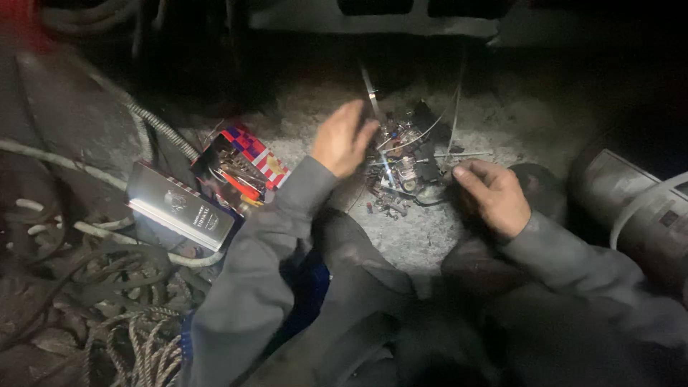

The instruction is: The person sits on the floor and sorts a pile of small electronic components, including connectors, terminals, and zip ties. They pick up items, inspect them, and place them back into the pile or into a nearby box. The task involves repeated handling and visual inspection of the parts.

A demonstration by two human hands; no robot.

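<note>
My left hand (pixel 342 137) hovers over a small metal assembly (pixel 405 168) of wires, rods and dark parts lying on the gritty concrete floor (pixel 423 229). Its fingers curl loosely near a thin metal strip (pixel 370 92) that rises from the assembly; whether it grips anything is unclear. My right hand (pixel 493 195) rests at the assembly's right edge, fingers bent toward the thin wires there. Both arms wear grey sleeves.
An open box with a red, blue and white pattern (pixel 244 166) holds small tools at the left, its shiny lid (pixel 180 206) beside it. Ropes and cables (pixel 107 287) pile at the lower left. A grey cylinder (pixel 634 204) lies at the right. Dark machinery spans the top.
</note>
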